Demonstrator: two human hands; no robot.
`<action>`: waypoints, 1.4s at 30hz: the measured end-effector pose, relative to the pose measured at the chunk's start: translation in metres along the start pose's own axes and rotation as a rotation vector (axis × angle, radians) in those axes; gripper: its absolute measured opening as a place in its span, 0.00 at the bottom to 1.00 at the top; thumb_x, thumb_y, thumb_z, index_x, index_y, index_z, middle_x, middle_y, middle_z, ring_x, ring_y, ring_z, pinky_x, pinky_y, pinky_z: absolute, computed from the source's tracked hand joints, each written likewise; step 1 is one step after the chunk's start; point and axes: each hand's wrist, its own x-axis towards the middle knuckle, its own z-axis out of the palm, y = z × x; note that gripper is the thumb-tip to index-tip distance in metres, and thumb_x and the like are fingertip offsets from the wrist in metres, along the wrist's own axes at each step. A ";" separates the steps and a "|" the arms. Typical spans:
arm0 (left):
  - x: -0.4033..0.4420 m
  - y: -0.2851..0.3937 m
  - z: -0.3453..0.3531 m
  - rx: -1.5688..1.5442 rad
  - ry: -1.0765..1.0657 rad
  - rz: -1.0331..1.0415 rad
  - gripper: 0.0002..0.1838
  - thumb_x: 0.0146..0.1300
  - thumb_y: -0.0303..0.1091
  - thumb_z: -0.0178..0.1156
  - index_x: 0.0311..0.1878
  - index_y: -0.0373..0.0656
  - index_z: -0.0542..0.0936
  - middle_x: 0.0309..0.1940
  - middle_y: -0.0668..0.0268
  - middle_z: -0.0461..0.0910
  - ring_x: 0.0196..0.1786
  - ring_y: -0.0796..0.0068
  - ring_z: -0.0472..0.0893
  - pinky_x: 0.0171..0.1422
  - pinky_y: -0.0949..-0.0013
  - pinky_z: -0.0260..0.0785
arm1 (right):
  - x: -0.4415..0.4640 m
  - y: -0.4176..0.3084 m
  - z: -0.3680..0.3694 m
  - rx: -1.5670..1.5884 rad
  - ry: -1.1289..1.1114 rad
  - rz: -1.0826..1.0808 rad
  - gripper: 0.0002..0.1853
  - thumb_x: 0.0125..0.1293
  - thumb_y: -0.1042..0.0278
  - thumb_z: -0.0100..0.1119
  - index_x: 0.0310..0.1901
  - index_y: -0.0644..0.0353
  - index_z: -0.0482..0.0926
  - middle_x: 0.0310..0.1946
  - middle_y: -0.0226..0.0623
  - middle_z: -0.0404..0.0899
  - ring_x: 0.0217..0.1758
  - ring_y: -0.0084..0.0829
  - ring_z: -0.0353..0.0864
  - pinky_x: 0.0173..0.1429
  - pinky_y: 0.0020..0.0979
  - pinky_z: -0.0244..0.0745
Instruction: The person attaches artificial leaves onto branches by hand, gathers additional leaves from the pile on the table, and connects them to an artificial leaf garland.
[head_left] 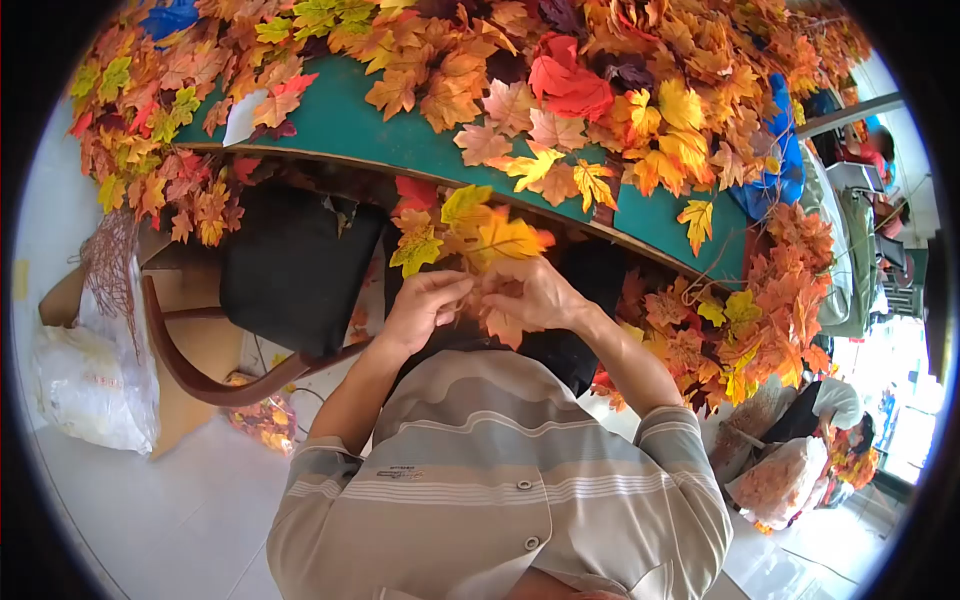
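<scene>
Seemingly midway, my left hand (422, 308) and right hand (543, 293) pinch closed on a leaf spray (500, 240); leaves (665, 112) heaped on the table (335, 112) look unworked

The leaves you hold (490, 240) are yellow, some mottled green, one tipped orange. Your shirt (450, 515) shows beige and grey-brown bands with wavy edges and fine white stripes. Before you, orange, yellow, pink and red heaped leaves (665, 155) overlie a green tabletop (345, 105).

Shirt script (400, 472) and bag's red print (103, 379), both illegible
</scene>
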 end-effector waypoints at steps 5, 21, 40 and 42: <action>-0.008 0.004 0.005 -0.177 -0.057 0.003 0.10 0.68 0.29 0.58 0.48 0.34 0.79 0.32 0.69 0.76 0.19 0.88 0.62 0.25 0.82 0.53 | -0.008 0.009 0.008 0.264 0.100 0.043 0.07 0.61 0.77 0.65 0.39 0.69 0.81 0.32 0.37 0.85 0.37 0.22 0.83 0.44 0.26 0.79; -0.015 0.010 0.022 -0.020 -0.042 0.175 0.12 0.68 0.30 0.58 0.49 0.30 0.79 0.29 0.69 0.76 0.21 0.88 0.63 0.25 0.83 0.52 | -0.017 -0.001 0.016 0.460 0.170 0.105 0.07 0.63 0.77 0.64 0.40 0.71 0.83 0.32 0.35 0.84 0.35 0.19 0.80 0.40 0.23 0.77; -0.012 -0.013 0.008 -0.242 -0.168 0.058 0.11 0.72 0.36 0.54 0.46 0.38 0.77 0.21 0.76 0.66 0.19 0.88 0.60 0.27 0.79 0.52 | -0.014 -0.001 0.022 0.537 0.183 0.162 0.05 0.63 0.77 0.63 0.37 0.71 0.82 0.29 0.33 0.83 0.32 0.18 0.79 0.36 0.23 0.76; -0.014 -0.015 0.009 -0.231 -0.164 0.041 0.11 0.72 0.37 0.54 0.46 0.39 0.77 0.22 0.76 0.67 0.19 0.89 0.60 0.27 0.80 0.52 | -0.015 -0.001 0.021 0.490 0.159 0.129 0.05 0.63 0.77 0.63 0.37 0.71 0.82 0.29 0.34 0.83 0.32 0.18 0.80 0.36 0.23 0.76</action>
